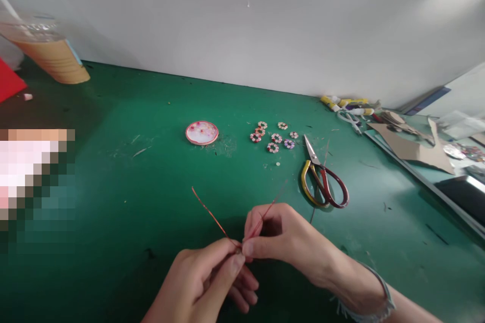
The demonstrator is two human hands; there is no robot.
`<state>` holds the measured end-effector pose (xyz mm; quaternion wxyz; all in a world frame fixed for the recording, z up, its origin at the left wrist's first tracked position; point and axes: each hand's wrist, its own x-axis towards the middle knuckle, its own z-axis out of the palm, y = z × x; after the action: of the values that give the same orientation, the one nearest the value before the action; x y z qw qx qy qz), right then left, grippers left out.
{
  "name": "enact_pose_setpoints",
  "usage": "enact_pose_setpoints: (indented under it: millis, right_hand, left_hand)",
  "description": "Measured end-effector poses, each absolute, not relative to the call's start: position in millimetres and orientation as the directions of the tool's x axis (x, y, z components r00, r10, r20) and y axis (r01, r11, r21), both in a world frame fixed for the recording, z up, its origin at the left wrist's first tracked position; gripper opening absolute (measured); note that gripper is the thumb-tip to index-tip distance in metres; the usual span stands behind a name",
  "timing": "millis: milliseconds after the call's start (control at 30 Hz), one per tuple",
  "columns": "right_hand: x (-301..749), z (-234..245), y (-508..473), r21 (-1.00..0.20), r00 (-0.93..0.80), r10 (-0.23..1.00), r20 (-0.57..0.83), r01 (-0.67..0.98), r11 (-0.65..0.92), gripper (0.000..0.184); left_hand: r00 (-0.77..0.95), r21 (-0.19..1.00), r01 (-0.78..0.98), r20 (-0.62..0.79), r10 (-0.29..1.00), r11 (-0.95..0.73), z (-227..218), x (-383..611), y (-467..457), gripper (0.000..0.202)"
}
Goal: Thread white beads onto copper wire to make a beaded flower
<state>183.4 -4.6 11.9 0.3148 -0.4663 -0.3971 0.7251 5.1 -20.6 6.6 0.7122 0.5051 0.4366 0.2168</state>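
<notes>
A thin red cord (207, 210) runs through the fingertips of both hands, one end sticking up to the left and the other up to the right. My left hand (206, 272) pinches it between thumb and forefinger, along with a tiny bead-like piece (238, 251) that is mostly hidden. Close against it, my right hand (284, 237) has its thumb and fingers pressed together on the cord. Beyond the hands lie several small beaded rings (273, 148) and a shallow round dish (202, 143) with small pink and red bits in it.
Scissors (329, 186) with yellow and red handles lie right of the rings, blades slightly apart. Cut cardboard (413, 149), white-handled scissors (350, 121) and yellow tubes (354, 103) crowd the right back. A drink cup (56, 58) stands at the left back by the grey wall (162, 15).
</notes>
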Motion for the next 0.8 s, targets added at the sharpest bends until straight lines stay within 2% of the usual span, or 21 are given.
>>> enact_pose_setpoints:
  millis: [200,367,600,800]
  right_hand:
    - [183,14,-6,-0.898,-0.309,0.866,-0.393,-0.073,-0.433,0.026]
    - [198,20,1,-0.91,-0.422,0.825,-0.376,0.001,-0.415,0.014]
    - [199,18,2,-0.938,-0.428,0.846,-0.317,0.011,-0.346,0.012]
    - [194,17,0,-0.937,-0.409,0.848,-0.338,0.059,-0.346,0.014]
  left_hand:
    - [0.501,0.911,0.139,-0.402,0.766,0.387,11,7,-20,0.028]
    - [0.509,0.917,0.113,-0.385,0.77,0.383,9,6,-19,0.024]
    - [0.557,0.928,0.063,-0.337,0.759,0.367,5,6,-20,0.026]
    - [0.555,0.922,0.084,-0.359,0.75,0.379,3,5,-22,0.026]
